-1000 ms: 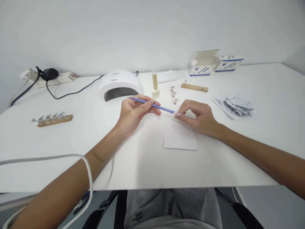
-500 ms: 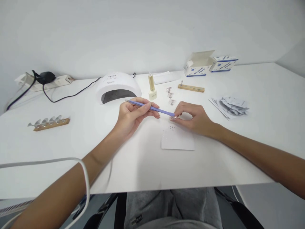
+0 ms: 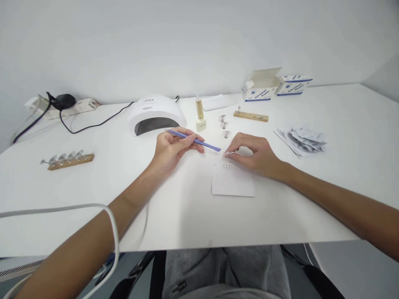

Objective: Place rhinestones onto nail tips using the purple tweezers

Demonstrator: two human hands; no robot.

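Note:
My left hand is closed around a thin blue stick tool, its flat tip pointing right toward my other hand. My right hand pinches a small shiny nail tip on a stand against the white table. Just in front of both hands lies a white card dotted with tiny rhinestones. The tool's tip sits a short way left of the nail tip, not touching it.
A white nail lamp stands behind my left hand, a small polish bottle beside it. Three loose nail stands, a wooden holder, two pad boxes, torn wrappers, another holder with nail tips and a power strip ring the area.
The blue tool's tip has drawn back left, away from the nail tip it met half a second ago. My right hand has stayed put on the nail tip.

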